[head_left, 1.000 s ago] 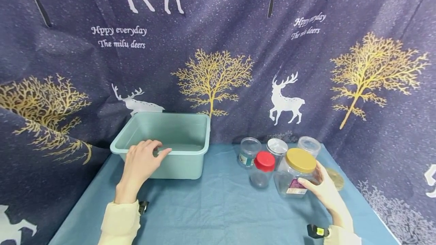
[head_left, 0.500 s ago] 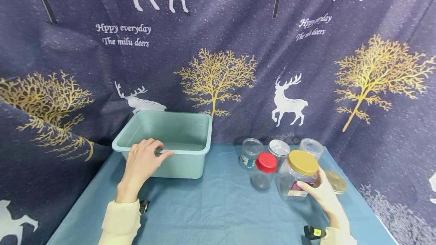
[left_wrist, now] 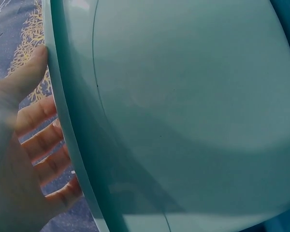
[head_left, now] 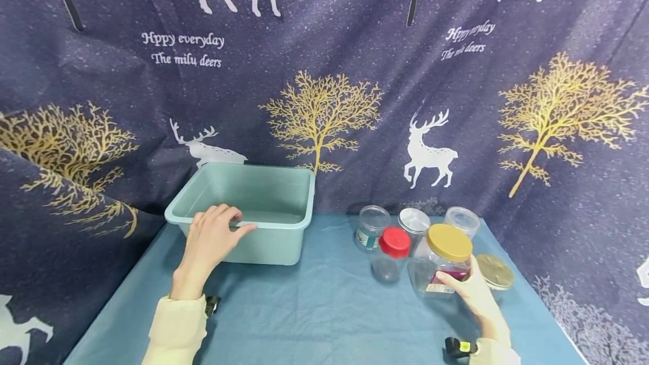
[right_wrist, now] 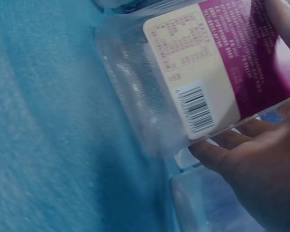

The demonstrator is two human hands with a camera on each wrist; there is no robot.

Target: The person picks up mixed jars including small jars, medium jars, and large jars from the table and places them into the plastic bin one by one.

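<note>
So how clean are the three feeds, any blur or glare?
Head view: evenly lit, sharp, edges slightly bowed. Left wrist: the left hand is blurred and hazy beside the sharper green bin. Right wrist: soft, bluish; the jar label is unreadable.

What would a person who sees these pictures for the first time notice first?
Probably the dark blue curtain with golden trees and white deer behind the table. Next, the pale green plastic tub at the table's left, its near rim gripped by the left hand. On the right, the right hand holds a clear plastic jar with a gold lid, with smaller clear jars standing beside it.
</note>
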